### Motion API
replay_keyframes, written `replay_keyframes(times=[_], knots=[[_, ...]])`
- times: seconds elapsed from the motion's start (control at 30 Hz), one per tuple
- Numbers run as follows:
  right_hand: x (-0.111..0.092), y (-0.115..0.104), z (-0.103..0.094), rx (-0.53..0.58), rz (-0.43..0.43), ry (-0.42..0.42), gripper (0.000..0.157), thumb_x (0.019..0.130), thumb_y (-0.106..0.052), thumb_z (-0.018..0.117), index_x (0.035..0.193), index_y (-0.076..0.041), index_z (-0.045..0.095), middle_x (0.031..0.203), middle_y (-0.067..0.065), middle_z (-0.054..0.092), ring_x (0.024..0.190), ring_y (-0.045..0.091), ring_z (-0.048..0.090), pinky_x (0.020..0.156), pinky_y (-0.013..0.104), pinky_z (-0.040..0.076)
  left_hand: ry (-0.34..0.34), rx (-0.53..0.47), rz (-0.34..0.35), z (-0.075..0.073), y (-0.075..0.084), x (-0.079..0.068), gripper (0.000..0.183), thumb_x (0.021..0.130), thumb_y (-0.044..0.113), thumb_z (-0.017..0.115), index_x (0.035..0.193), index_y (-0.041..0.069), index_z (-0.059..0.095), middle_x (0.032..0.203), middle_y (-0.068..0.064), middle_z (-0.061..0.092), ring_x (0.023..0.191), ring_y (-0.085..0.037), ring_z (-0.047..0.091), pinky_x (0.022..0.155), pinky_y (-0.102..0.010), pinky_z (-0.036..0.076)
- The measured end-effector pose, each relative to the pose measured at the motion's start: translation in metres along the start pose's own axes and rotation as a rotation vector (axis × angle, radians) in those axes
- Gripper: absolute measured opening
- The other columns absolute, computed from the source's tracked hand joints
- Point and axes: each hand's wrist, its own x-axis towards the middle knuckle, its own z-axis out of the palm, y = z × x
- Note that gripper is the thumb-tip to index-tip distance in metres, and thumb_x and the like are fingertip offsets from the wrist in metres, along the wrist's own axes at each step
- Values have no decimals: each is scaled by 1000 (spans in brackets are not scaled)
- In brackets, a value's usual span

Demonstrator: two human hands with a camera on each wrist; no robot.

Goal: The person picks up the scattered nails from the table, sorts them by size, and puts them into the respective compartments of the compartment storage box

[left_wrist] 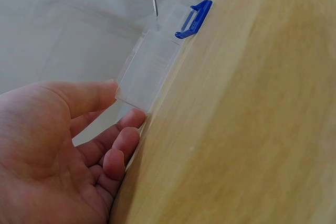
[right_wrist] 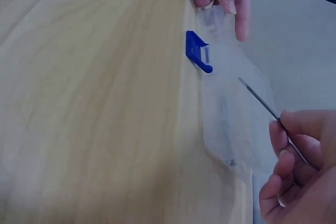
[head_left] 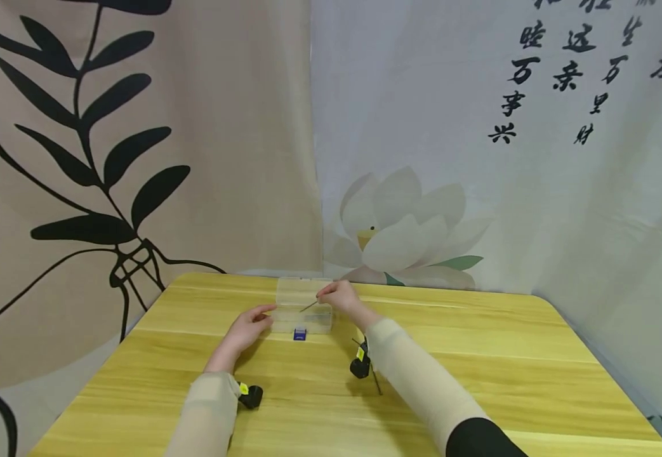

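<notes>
A clear plastic box (head_left: pixel 302 322) with a blue latch (head_left: pixel 299 334) lies with its lid (head_left: pixel 296 291) raised at the back. At its left end is my left hand (head_left: pixel 249 329), holding the box's end with thumb and fingertips at its edges. My right hand (head_left: pixel 339 297) pinches a thin dark metal rod (right_wrist: pixel 261 100) between thumb and fingers. The rod's free tip points down and left over the box's inside. In the left wrist view, the rod (left_wrist: pixel 155 4) stands just behind the latch (left_wrist: pixel 195 19).
The box rests near the far edge of the wooden table (head_left: pixel 308 406). A printed cloth (head_left: pixel 239 127) hangs behind it. Black devices with yellow labels are worn at the left wrist (head_left: pixel 251 397) and right wrist (head_left: pixel 359 365).
</notes>
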Motion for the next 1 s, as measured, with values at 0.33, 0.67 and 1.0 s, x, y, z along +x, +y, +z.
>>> replay_keyframes(times=[0.33,0.67,1.0], knots=[[-12,-14,8,-128,-28,-28,9,84,-10,72,90,-4,77,94,6,72,83,15,61,71,27,48,-3,-2,4,-1,1,0,39,100,13,55,138,7,55,122,-17,58,110,-32,53,92,-50,42],[-14,-15,9,-156,-46,-57,11,87,-9,70,92,-4,77,98,6,72,85,16,63,70,26,50,-4,1,17,-1,0,2,39,99,12,54,138,5,54,122,-18,58,110,-33,53,93,-50,41],[-18,-12,-7,-129,-84,-64,14,90,-14,68,96,-5,77,98,5,71,84,15,63,72,29,50,-9,-7,16,-2,-1,1,39,100,13,54,138,6,54,122,-18,58,110,-33,53,93,-50,41]])
